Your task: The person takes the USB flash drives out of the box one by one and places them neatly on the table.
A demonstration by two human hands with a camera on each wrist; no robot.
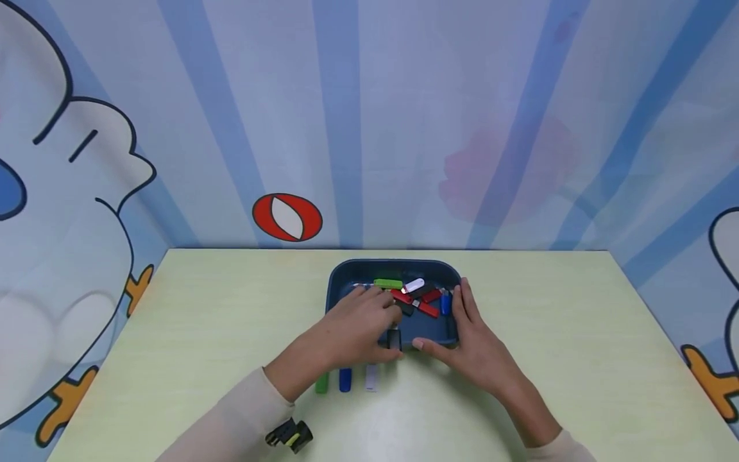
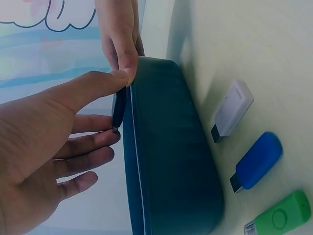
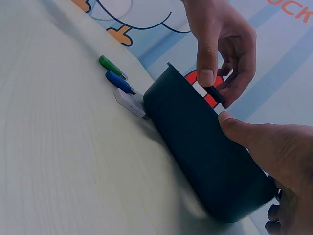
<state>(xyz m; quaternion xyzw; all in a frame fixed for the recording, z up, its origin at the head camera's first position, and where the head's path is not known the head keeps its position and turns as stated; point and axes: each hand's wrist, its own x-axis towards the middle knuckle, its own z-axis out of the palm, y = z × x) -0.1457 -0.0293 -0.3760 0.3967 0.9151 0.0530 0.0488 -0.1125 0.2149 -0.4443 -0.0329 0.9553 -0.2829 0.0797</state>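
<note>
- Currently, I have the left hand clamped on a slim black plastic USB stick, pinched between thumb and fingers.
- That black stick is at the front rim of a dark blue rectangular tray with rounded corners; I cannot tell whether it touches the rim.
- The right hand rests on the tray's front right corner, thumb and fingers spread apart: I see the thumb at the front rim and the fingers lying along the right wall.
- Inside the tray I see a loose cluster of sticks: a bright green one near the back wall, a white one just beside it, several red ones and black ones among them, and a blue one near the right wall.
- In front of the tray, on the pale yellow-green counter, I count three sticks in a row, spaced apart: green, blue and white, left to right, metal plugs towards the tray.
</note>
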